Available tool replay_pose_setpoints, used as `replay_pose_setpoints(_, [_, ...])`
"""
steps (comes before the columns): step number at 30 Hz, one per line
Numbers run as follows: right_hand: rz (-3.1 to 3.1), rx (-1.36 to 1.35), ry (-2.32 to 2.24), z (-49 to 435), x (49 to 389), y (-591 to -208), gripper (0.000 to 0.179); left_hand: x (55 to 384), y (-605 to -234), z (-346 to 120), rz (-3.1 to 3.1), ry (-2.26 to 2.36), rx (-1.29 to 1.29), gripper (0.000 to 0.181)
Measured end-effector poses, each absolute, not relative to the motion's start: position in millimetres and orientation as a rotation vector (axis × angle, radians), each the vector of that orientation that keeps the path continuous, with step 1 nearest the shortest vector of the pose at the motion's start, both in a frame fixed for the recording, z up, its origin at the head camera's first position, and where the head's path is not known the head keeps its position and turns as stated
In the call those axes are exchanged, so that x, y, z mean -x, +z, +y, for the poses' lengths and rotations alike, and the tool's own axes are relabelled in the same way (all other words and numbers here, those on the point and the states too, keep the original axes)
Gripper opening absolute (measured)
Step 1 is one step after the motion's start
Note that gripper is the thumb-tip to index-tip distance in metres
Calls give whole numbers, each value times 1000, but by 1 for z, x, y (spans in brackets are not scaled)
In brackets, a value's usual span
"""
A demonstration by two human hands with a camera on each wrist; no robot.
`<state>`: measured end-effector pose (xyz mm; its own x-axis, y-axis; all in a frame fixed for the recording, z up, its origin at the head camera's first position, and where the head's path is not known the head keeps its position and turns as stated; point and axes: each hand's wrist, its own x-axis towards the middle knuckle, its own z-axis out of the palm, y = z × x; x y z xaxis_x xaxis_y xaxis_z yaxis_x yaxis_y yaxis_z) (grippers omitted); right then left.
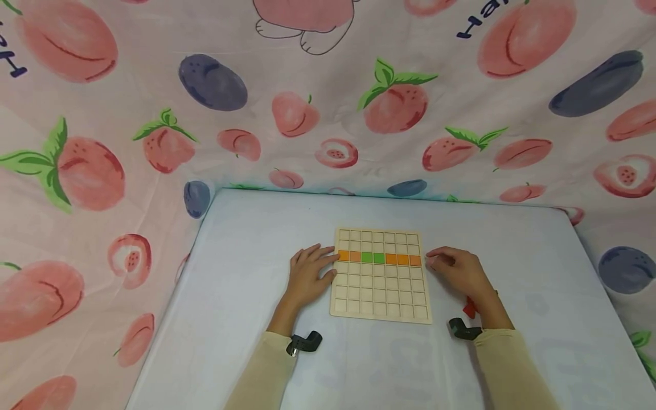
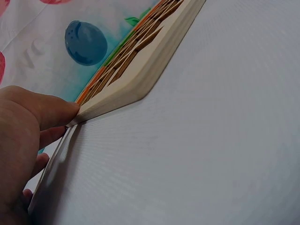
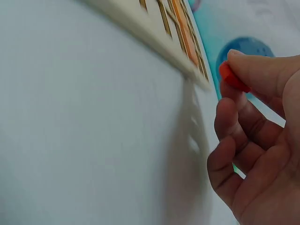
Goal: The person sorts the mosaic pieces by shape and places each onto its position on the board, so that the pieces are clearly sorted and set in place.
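Head cam is looking forward and down from high behind all the fingers [image 1: 322,262], framing the whole flat pale-wood grid board [image 1: 377,296] between them. Black left wrist cam [image 1: 307,342] and black right wrist cam [image 1: 463,329] are sitting low, close behind their own fingers, facing forward, tilted. All three are sharing the board.

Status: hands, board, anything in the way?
Left hand touching left edge of board. Right hand pinching red piece, just right of board. One row orange and green. No obstruction seen between; more red by right wrist.
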<state>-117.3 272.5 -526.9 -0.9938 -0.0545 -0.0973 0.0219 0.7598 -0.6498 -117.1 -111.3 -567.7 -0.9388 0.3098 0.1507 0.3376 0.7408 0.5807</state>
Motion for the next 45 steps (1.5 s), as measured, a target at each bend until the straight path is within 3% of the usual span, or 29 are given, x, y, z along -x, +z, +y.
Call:
replay_pose_setpoints(11, [2693, 92, -1281, 228, 123, -523, 16, 117, -568, -111, -2877, -984, 550, 38])
replay_pose_setpoints(26, [2542, 276, -1456, 177, 134, -527, 16, 118, -568, -112, -2885, -977, 545, 38])
replay_pose_setpoints(45, [2460, 296, -1487, 132, 141, -534, 18, 117, -568, -112, -2883, -960, 547, 38])
